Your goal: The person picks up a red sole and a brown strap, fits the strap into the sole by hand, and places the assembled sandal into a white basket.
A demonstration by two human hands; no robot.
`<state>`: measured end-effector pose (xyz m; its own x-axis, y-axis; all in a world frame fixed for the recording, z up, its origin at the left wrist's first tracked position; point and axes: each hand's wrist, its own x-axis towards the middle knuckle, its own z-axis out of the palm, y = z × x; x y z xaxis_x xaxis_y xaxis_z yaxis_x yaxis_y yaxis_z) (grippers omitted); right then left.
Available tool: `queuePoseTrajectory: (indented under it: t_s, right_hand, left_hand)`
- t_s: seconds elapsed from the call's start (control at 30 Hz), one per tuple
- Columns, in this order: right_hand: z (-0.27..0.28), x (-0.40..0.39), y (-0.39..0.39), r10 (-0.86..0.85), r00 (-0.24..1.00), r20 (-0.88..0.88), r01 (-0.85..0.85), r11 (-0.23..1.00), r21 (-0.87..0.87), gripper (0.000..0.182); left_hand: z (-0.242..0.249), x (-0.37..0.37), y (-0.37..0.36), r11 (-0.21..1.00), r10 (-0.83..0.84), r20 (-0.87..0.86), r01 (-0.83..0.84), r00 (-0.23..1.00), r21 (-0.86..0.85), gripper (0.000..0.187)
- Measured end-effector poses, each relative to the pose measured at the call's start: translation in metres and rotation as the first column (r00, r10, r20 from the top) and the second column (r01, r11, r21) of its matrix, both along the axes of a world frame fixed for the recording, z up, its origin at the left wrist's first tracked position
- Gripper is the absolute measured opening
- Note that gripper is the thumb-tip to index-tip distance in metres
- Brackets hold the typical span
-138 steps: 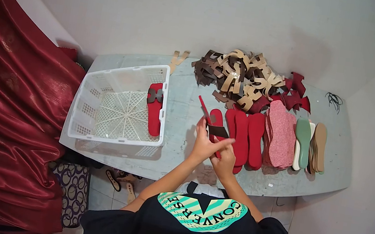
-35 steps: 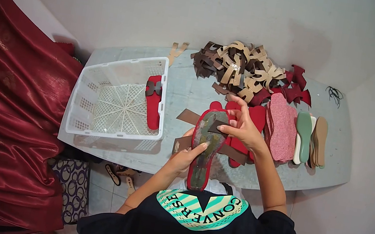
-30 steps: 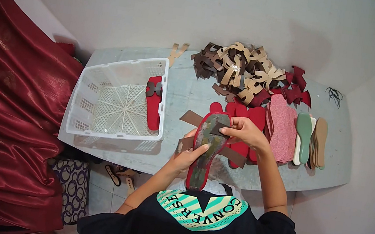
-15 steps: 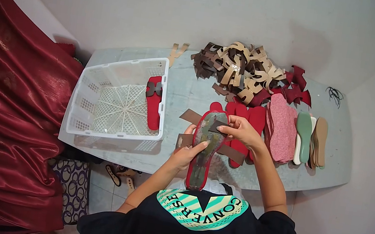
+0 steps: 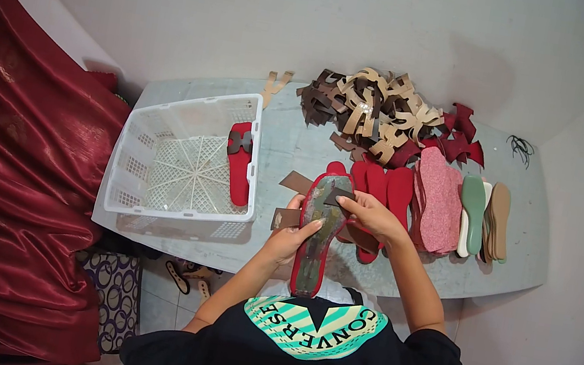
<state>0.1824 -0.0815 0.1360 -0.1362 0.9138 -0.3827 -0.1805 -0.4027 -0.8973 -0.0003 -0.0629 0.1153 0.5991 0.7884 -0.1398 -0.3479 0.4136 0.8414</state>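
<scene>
A red-edged sandal sole [image 5: 310, 263] is held up above the table's front edge, its grey-green, smeared underside facing me. My left hand [image 5: 286, 243] grips it at the left side, thumb flat on the underside. With its thumb and fingers, my right hand [image 5: 372, 217] pinches a dark brown strap [image 5: 336, 196] end folded over the upper right edge of the sole. Other ends of the strap stick out left and right of the sole. Behind it, several red soles [image 5: 398, 195] lie on the table.
On the left stands a white plastic basket [image 5: 254, 169] holding a red sole with a brown strap [image 5: 239, 166]. A heap of brown and tan strap pieces [image 5: 365, 106] lies at the back. Pink soles [image 5: 440, 198], green and tan soles [image 5: 498, 219] and black cords [image 5: 520, 148] are to the right.
My right hand has shifted slightly left, bringing the strap end further over the sole's underside. My left hand keeps its hold on the sole.
</scene>
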Motion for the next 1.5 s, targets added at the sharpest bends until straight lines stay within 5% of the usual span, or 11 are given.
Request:
queuePoseTrajectory:
  t_s: [0.17, 0.53, 0.6, 0.8, 0.93, 1.03, 1.13, 1.23, 1.5]
  right_hand:
    - [-0.008, -0.005, 0.001, 0.019, 0.996, -0.093, -0.001, 0.982, 0.191, 0.025]
    - [-0.008, -0.005, -0.003, -0.038, 0.994, -0.107, 0.062, 0.972, 0.228, 0.023]
    - [-0.012, -0.003, -0.003, -0.042, 0.994, -0.100, 0.063, 0.973, 0.223, 0.025]
    - [-0.006, -0.006, -0.003, -0.052, 0.994, -0.094, 0.071, 0.976, 0.204, 0.025]
    - [-0.001, -0.010, -0.005, -0.064, 0.989, -0.135, 0.094, 0.969, 0.228, 0.025]
    - [0.000, -0.012, -0.004, -0.057, 0.987, -0.153, 0.092, 0.969, 0.229, 0.024]
    - [0.007, -0.014, -0.004, -0.040, 0.986, -0.164, 0.076, 0.973, 0.219, 0.023]
    - [0.010, -0.017, -0.002, -0.019, 0.986, -0.166, 0.057, 0.973, 0.223, 0.022]
    - [0.003, -0.015, -0.001, -0.010, 0.995, -0.102, 0.035, 0.969, 0.245, 0.020]
  left_hand:
    - [0.003, -0.001, -0.001, 1.000, -0.001, -0.022, 0.002, 1.000, 0.025, 0.046]
    - [0.003, -0.010, 0.005, 0.972, -0.002, -0.142, 0.035, 0.990, 0.232, 0.060]
    - [-0.002, -0.015, 0.010, 0.919, 0.046, -0.031, -0.030, 0.998, 0.393, 0.068]
    - [0.003, -0.031, 0.031, 0.877, -0.237, 0.082, 0.177, 0.968, 0.447, 0.080]
    - [0.026, -0.038, 0.029, 0.906, -0.243, 0.174, 0.159, 0.954, 0.393, 0.089]
    - [0.027, -0.045, 0.045, 0.930, -0.329, 0.219, 0.274, 0.919, 0.245, 0.082]
    - [0.046, -0.042, 0.054, 0.958, -0.228, -0.150, 0.249, 0.962, 0.145, 0.044]
    - [0.040, -0.036, 0.062, 0.951, -0.142, -0.274, 0.208, 0.951, 0.227, 0.029]
    - [0.048, -0.023, 0.058, 0.969, -0.001, -0.248, 0.062, 0.969, 0.239, 0.022]
